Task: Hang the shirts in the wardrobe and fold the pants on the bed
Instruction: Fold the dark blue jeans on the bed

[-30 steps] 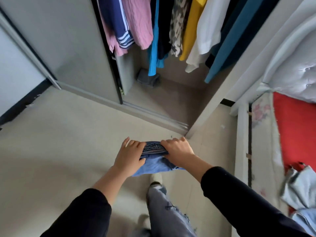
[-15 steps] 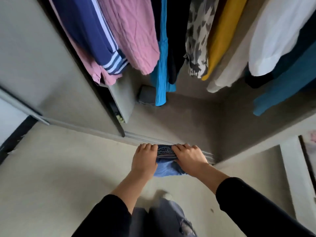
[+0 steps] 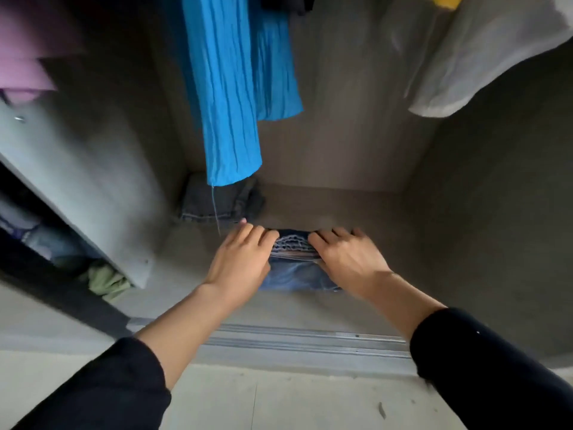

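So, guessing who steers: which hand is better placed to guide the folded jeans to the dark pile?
Probably left. The left hand holds the jeans on the side nearest the dark pile; the right hand holds the far side.

The jeans (image 3: 294, 274) are faded blue denim, darker at the top fold. The garment (image 3: 229, 88) is bright blue with fine vertical lines. The top (image 3: 21, 57) is pink, the shirt (image 3: 483, 57) white, the sleeves (image 3: 108, 389) black, the pile (image 3: 217, 200) dark grey.
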`<state>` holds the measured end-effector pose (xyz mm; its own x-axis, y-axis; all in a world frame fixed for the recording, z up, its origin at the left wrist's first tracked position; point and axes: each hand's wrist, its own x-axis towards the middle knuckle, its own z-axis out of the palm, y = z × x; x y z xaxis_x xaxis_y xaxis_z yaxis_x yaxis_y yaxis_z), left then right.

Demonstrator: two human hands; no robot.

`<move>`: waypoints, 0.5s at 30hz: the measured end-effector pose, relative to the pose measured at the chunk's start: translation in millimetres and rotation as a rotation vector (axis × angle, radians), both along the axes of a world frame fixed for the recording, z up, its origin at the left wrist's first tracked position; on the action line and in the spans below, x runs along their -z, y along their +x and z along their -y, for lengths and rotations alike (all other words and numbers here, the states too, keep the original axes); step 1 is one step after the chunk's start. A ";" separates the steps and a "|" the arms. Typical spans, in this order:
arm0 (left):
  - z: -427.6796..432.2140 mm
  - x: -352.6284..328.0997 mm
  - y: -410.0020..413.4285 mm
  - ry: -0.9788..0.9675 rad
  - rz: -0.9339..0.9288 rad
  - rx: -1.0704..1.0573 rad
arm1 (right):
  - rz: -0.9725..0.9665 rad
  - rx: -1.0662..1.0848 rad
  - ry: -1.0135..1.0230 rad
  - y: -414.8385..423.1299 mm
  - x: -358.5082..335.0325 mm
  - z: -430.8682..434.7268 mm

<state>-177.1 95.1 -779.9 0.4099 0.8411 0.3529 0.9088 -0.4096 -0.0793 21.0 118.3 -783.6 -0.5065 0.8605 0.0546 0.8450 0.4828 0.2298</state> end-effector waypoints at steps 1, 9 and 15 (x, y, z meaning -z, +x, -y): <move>-15.3 15.2 -1.5 0.061 0.000 0.020 | 0.016 -0.013 0.043 1.2 10.7 -13.7; -57.6 151.5 1.3 0.009 0.012 0.050 | -0.061 0.059 -0.011 1.2 145.0 -44.6; -49.2 207.3 -7.8 -0.131 -0.151 0.131 | 0.000 -0.105 -0.117 17.1 193.8 -36.4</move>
